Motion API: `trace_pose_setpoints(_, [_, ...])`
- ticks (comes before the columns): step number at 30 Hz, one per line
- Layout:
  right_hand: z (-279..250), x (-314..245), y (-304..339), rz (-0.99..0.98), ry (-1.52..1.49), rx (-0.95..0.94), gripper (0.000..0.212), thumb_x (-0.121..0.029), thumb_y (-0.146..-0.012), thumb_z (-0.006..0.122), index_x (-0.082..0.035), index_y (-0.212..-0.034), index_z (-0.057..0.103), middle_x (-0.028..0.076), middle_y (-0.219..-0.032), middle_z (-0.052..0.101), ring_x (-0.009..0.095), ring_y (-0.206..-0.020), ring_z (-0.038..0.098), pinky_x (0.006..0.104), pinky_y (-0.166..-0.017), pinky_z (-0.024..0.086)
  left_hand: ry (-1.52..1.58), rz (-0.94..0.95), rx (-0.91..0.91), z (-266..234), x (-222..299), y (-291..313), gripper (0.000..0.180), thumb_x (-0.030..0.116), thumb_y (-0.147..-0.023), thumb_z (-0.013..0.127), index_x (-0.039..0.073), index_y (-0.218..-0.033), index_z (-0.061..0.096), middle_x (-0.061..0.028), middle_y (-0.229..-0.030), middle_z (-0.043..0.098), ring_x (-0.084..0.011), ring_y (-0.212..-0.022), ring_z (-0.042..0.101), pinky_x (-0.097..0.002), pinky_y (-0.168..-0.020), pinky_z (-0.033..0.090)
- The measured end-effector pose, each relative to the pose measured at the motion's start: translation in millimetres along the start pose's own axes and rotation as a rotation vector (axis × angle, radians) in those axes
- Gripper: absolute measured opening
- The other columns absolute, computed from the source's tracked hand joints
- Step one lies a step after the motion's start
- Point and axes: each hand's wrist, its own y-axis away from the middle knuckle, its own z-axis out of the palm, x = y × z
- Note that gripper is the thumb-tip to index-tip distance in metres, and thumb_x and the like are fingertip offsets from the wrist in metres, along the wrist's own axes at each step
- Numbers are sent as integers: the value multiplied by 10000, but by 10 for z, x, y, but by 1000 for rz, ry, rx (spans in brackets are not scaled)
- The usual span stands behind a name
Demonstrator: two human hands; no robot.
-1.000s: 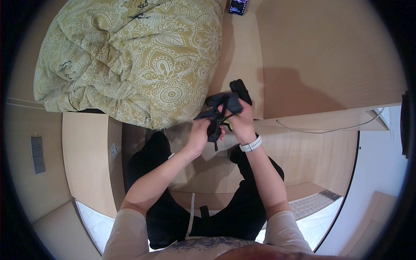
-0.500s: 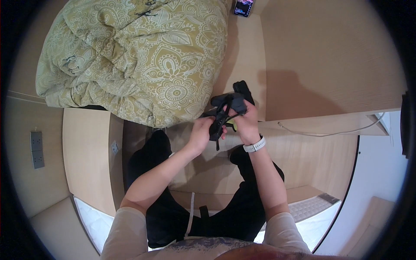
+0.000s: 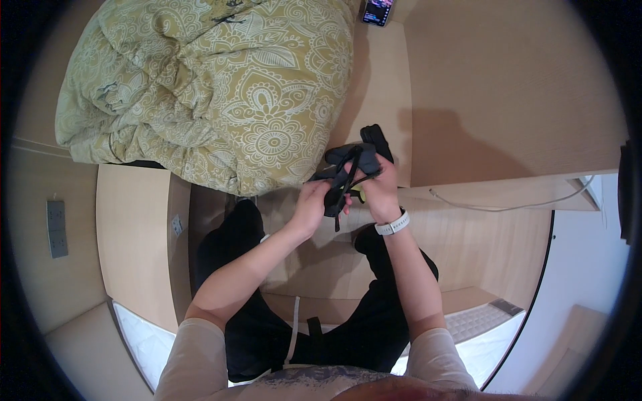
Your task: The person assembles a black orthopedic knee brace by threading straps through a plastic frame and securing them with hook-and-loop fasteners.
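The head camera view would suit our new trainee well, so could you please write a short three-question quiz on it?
1. Multiple choice: what grips the dark strapped item?
A) the left hand only
B) the right hand only
C) both hands

2. True or false: the white wristband is worn on the person's left arm.

3. Fill in the gap: the phone with its lit screen lies near the ____ edge of the picture.

Key:
1. C: the left hand and the right hand are both on it.
2. False: it is on the right.
3. top
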Motion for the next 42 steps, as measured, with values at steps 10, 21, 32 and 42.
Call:
trace_pose_setpoints(10, [13, 26, 34, 27, -35, 20, 155, 6, -857, 699, 0, -1004, 648, 22, -911, 689, 109, -779, 614, 286, -693, 525, -5, -52, -38, 8, 24, -18, 372, 175, -1028, 318, -79, -1023, 589, -159, -816, 681, -236, -653, 661, -347, -663, 540])
trace_pose_setpoints(21, [38, 12, 10, -84, -50, 163, 149, 10, -881, 665, -12, -1028, 660, -16, -886, 664, 75, -765, 565, 248, -691, 472, -51, -74, -77, -28, -65, -51, 378, 182, -1043, 305, -72, -1039, 584, -160, -831, 681, -224, -654, 659, -341, -643, 538])
trace_pose_setpoints(32, [34, -7, 5, -29, -41, 98, 190, -10, -891, 671, -26, -1079, 658, -4, -919, 681, 95, -819, 595, 255, -743, 480, -78, -59, -49, -6, -9, -15, 373, 167, -1030, 319, -60, -957, 605, -150, -831, 684, -219, -661, 662, -332, -622, 529])
trace_pose_setpoints(42, [197, -72, 77, 131, -153, 9, 97, -13, -891, 683, -34, -925, 594, 23, -780, 622, 150, -510, 558, 286, -348, 402, -72, -31, -29, -31, -25, -13, 375, 171, -1025, 306, -49, -980, 607, -132, -816, 682, -213, -651, 658, -324, -591, 517])
